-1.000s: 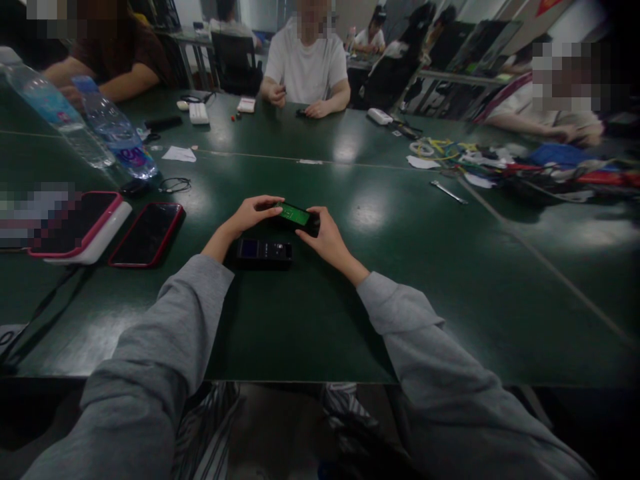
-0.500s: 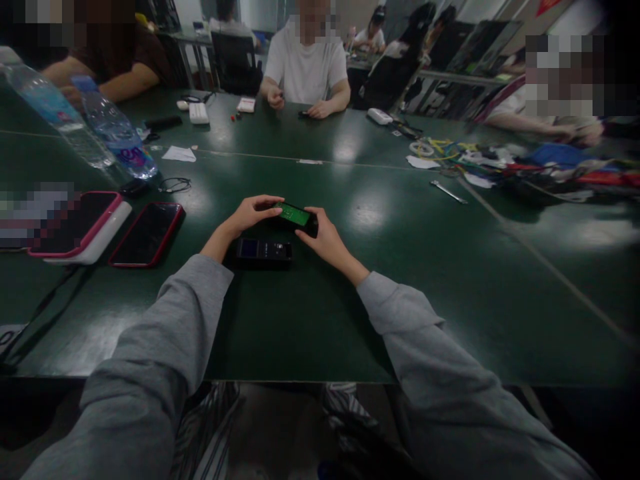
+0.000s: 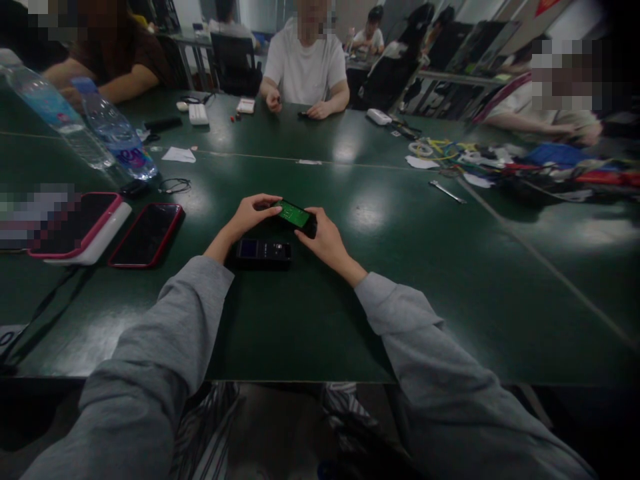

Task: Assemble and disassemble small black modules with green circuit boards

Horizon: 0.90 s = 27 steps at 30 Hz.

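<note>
A green circuit board in a black housing [image 3: 295, 213] is held between my two hands, slightly tilted, above the dark green table. My left hand [image 3: 254, 215] grips its left end, with the thumb on the board's near edge. At the other end my right hand [image 3: 325, 235] is closed round the black housing, thumb and fingers on opposite sides. Just nearer to me lies a black handheld device [image 3: 264, 254] with a small dark screen and buttons, touched by neither hand. The undersides of the held piece and some fingertips are hidden.
Left of my arms lie a red-cased phone [image 3: 149, 235] and a pink-cased phone [image 3: 75, 223] on a white box. Water bottles [image 3: 117, 137] stand behind them. To the right are a wrench [image 3: 447, 192] and tangled cables [image 3: 500, 163]. A person in white [image 3: 306, 67] sits opposite.
The held circuit board has tilted a little, its right end dipping slightly. Both hands keep their grip, and the device on the table stays in place.
</note>
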Tool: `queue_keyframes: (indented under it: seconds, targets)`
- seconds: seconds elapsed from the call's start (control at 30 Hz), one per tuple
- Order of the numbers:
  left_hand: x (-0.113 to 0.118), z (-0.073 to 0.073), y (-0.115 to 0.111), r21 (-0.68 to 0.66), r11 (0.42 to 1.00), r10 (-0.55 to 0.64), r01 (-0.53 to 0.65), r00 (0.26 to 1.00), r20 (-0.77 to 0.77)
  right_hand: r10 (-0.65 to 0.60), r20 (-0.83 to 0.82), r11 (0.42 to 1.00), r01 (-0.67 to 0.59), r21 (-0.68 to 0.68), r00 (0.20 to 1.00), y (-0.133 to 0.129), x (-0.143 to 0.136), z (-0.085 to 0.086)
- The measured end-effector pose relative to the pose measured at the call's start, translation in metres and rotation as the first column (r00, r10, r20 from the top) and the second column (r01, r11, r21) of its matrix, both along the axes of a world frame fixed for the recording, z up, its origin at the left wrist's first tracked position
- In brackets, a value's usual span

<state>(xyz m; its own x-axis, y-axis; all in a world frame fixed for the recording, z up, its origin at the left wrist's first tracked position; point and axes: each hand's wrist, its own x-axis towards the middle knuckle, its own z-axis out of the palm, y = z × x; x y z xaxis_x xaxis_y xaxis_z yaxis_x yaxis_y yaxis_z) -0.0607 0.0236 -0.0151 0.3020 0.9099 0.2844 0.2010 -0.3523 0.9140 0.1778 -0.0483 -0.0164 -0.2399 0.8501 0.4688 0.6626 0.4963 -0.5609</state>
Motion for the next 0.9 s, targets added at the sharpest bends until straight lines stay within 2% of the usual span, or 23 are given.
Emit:
queue_keyframes:
  seconds: [0.2,0.5,0.67,0.8,0.9]
  targets:
    - [0.004,0.001,-0.003,0.066,0.997,0.036,-0.034,0.999,-0.033,-0.012,0.029,0.996,0.009,0.084,1.0,-0.001,0.0,0.002]
    - [0.001,-0.002,0.001,0.04,0.999,0.026,-0.025,0.999,-0.029,0.021,0.06,0.994,-0.027,0.11,0.998,0.002,0.001,-0.003]
    - [0.001,0.0,0.001,0.03,1.0,0.009,-0.009,1.0,-0.005,0.074,0.01,0.996,-0.074,0.041,0.997,0.004,0.003,-0.004]
    - [0.001,0.0,0.0,0.013,1.0,-0.006,0.006,1.0,0.022,0.127,-0.125,0.991,-0.132,-0.027,0.984,0.006,0.004,-0.007]
    - [0.001,-0.001,0.001,0.013,1.0,-0.009,0.009,1.0,0.016,0.122,-0.21,0.982,-0.149,-0.118,0.97,0.008,0.004,-0.009]
